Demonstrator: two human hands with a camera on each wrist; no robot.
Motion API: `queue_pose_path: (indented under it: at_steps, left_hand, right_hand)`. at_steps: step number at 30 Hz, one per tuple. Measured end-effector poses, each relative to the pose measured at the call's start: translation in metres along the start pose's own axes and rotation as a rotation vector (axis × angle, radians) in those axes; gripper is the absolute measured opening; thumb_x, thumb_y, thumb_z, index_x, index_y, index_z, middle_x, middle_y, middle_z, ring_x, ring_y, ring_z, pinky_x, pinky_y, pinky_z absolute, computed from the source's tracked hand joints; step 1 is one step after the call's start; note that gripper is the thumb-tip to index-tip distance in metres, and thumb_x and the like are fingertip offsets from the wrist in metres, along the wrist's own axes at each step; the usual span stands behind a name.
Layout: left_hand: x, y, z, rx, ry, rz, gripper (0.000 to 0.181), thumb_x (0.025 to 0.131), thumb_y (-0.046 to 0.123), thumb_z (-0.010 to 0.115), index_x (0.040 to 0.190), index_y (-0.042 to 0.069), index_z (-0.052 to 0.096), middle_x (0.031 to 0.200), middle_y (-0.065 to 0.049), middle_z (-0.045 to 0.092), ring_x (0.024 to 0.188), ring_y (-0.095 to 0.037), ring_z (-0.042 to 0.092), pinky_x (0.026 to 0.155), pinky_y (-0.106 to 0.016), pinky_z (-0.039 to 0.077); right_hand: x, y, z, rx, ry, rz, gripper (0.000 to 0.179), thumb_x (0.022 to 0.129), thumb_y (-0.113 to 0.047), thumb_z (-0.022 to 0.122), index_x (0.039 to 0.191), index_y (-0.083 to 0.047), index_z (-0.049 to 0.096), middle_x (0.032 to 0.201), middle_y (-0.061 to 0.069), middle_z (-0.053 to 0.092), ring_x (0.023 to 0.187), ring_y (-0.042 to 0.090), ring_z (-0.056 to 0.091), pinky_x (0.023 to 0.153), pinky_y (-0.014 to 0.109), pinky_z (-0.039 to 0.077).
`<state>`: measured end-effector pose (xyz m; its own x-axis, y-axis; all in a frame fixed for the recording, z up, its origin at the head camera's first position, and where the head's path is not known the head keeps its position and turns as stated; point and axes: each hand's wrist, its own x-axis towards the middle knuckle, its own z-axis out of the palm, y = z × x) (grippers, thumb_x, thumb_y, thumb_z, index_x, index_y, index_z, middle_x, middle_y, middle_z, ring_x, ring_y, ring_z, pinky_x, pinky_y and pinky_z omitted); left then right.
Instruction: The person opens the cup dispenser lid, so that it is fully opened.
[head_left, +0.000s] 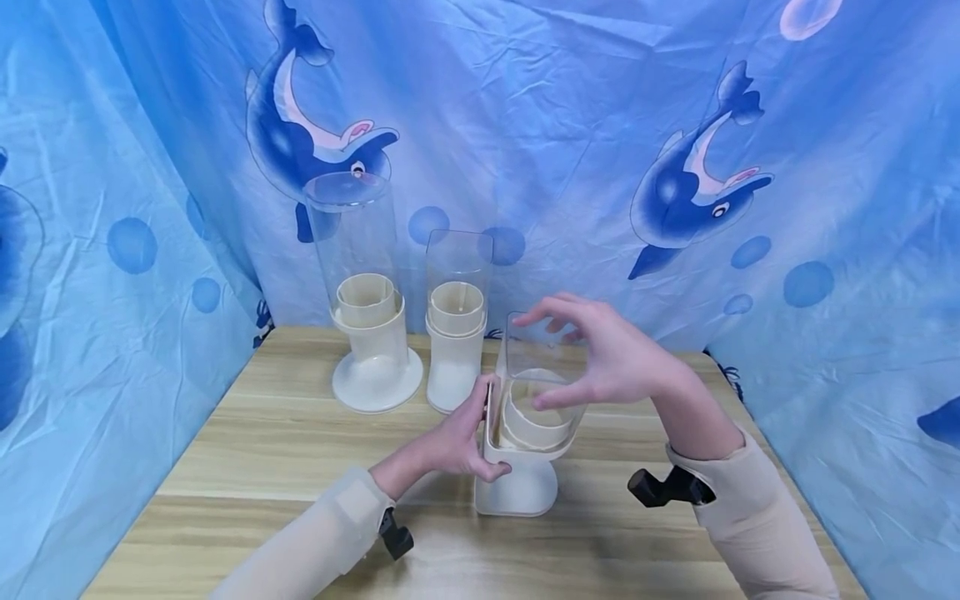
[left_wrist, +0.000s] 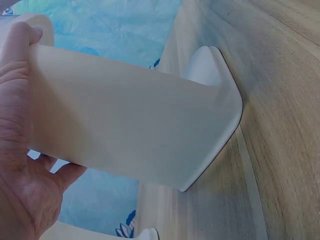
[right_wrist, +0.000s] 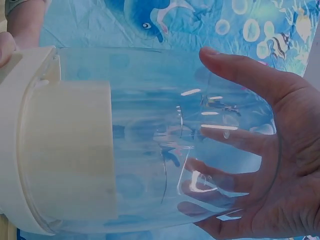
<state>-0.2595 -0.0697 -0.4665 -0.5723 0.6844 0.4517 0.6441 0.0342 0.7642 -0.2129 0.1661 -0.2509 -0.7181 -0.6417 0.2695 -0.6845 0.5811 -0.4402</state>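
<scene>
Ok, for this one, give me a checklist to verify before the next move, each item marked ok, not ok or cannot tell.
1. Left grip holding the front stand: ok.
2. Front stand's base resting on the table: ok.
3. Right grip around the clear cover: ok, thumb and fingers span it.
4. Firmness of that hold: cannot tell.
5. Clear cover fully seated: cannot tell; its lower end lies inside the stand's rim, but depth is unclear.
6. Left rear stand and middle rear stand upright with clear covers on: ok.
</scene>
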Motion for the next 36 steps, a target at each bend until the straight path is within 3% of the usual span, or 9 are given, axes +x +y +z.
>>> queue_pose_path:
  at_steps: [6, 18, 24, 26, 31, 36]
  left_hand:
    - [-0.001, 0.002, 0.000, 0.001, 0.001, -0.004, 0.107, 0.064, 0.017, 0.094, 0.146, 0.011, 0.025, 0.140, -0.012, 0.047, 0.128, -0.020, 0.053, 0.108, -0.040, 0.058]
    - [0.002, 0.002, 0.001, -0.012, 0.019, -0.007, 0.108, 0.063, 0.014, 0.093, 0.147, 0.012, 0.025, 0.144, -0.014, 0.047, 0.132, -0.022, 0.053, 0.109, -0.043, 0.058]
    - [0.001, -0.001, 0.003, -0.011, 0.068, 0.009, 0.107, 0.062, 0.016, 0.094, 0.146, 0.011, 0.028, 0.142, -0.019, 0.051, 0.130, -0.022, 0.054, 0.107, -0.044, 0.058]
    - [0.000, -0.002, 0.003, -0.013, 0.094, 0.007, 0.107, 0.061, 0.016, 0.095, 0.144, 0.011, 0.028, 0.138, -0.019, 0.054, 0.128, -0.022, 0.056, 0.106, -0.045, 0.059]
    - [-0.001, -0.003, 0.004, -0.075, 0.105, -0.067, 0.115, 0.060, 0.014, 0.101, 0.147, 0.008, 0.026, 0.141, -0.017, 0.053, 0.135, -0.027, 0.054, 0.117, -0.040, 0.051]
    - [-0.001, -0.006, 0.008, -0.222, 0.049, -0.128, 0.137, 0.060, 0.003, 0.100, 0.163, 0.002, 0.010, 0.164, -0.025, 0.033, 0.155, -0.033, 0.036, 0.129, -0.024, 0.030]
  right_hand:
    - [-0.002, -0.003, 0.001, -0.037, 0.020, -0.016, 0.079, 0.069, -0.036, 0.101, 0.139, -0.026, 0.064, 0.140, -0.007, 0.066, 0.120, 0.024, 0.066, 0.096, 0.046, 0.060]
    - [0.007, 0.010, -0.006, 0.001, -0.022, -0.039, 0.078, 0.071, -0.035, 0.100, 0.139, -0.021, 0.065, 0.142, -0.004, 0.069, 0.121, 0.028, 0.069, 0.098, 0.051, 0.063]
    - [0.008, 0.013, -0.004, 0.032, -0.003, -0.062, 0.084, 0.073, -0.032, 0.099, 0.147, -0.018, 0.059, 0.148, 0.002, 0.065, 0.125, 0.028, 0.068, 0.101, 0.053, 0.061]
    - [0.005, 0.017, 0.000, 0.101, 0.042, -0.057, 0.092, 0.074, -0.026, 0.099, 0.153, -0.016, 0.053, 0.152, 0.006, 0.061, 0.129, 0.030, 0.066, 0.106, 0.053, 0.059]
    - [-0.012, 0.039, 0.018, 0.430, 0.177, -0.036, 0.108, 0.074, 0.002, 0.093, 0.164, -0.012, 0.035, 0.158, 0.019, 0.052, 0.140, 0.034, 0.060, 0.116, 0.040, 0.054]
    - [-0.027, 0.061, 0.039, 0.591, 0.142, -0.025, 0.108, 0.076, 0.005, 0.091, 0.163, -0.002, 0.028, 0.156, 0.034, 0.049, 0.140, 0.034, 0.061, 0.110, 0.033, 0.058]
